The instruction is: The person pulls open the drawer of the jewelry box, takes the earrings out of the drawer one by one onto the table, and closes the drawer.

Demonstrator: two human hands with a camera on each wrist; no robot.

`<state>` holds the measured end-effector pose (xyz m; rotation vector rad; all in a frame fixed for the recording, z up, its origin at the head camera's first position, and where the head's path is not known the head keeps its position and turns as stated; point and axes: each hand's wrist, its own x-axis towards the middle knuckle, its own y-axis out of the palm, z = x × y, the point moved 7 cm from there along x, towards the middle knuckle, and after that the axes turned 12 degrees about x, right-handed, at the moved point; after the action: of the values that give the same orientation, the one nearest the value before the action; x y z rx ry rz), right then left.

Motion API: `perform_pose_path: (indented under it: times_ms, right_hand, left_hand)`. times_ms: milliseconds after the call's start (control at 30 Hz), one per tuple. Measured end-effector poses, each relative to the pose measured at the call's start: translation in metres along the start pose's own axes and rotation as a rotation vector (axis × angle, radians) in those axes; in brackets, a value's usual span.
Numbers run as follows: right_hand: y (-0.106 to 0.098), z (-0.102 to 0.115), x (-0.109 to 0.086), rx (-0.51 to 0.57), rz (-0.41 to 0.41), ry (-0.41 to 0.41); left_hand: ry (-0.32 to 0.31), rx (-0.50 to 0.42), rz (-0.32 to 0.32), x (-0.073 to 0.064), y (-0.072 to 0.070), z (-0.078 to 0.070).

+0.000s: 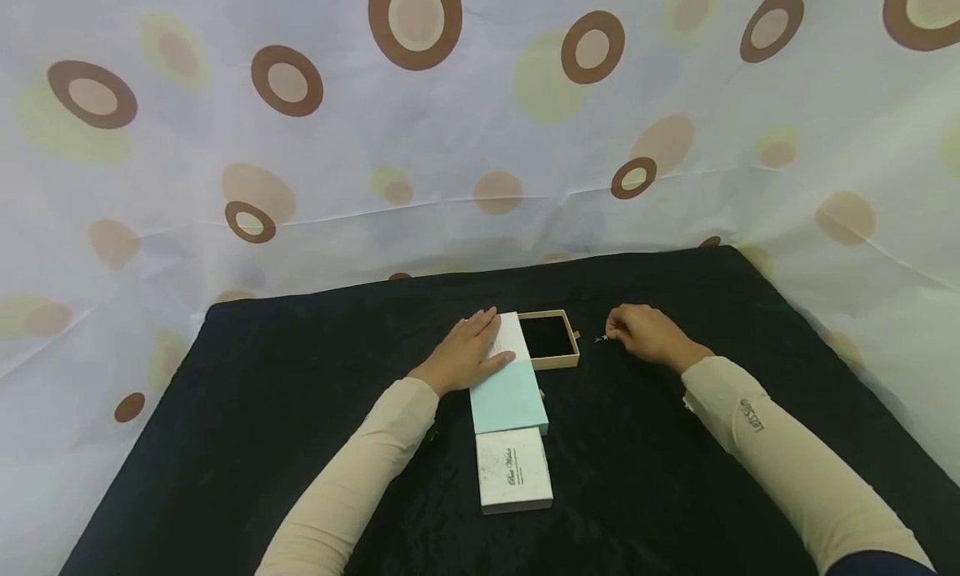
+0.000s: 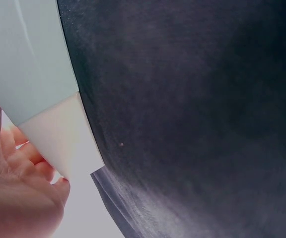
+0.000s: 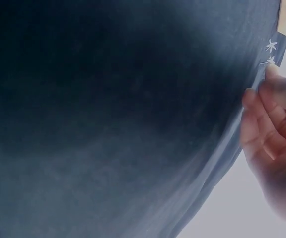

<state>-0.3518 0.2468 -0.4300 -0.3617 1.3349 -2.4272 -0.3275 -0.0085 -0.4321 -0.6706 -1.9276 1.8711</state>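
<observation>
My left hand (image 1: 468,355) lies with fingers extended across a white box (image 1: 512,333), the thumb reaching over its top near the seam with a mint-green box (image 1: 510,397). From the white box's right side a tan drawer (image 1: 555,362) with a black lining sticks out. Just right of that drawer, my right hand (image 1: 648,334) pinches small silvery star-shaped earrings (image 1: 601,338) between thumb and fingertips. Two star shapes show in the right wrist view, one of the earrings (image 3: 271,46) standing out beyond the fingertips.
Nearest the body, a white box with black lettering (image 1: 513,472) adjoins the mint-green one, making a row. Black cloth (image 1: 300,409) covers the table. Behind it hangs a pale curtain (image 1: 465,134) with brown and yellow circles.
</observation>
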Motion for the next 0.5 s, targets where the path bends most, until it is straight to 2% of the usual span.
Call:
perform_pose_path:
  times_ms: [500]
  right_hand:
    - [0.0013,0.0020,-0.0025,0.008,0.015,-0.068]
  left_hand:
    - [0.004,-0.016,-0.017,-0.0011,-0.0007,0.0000]
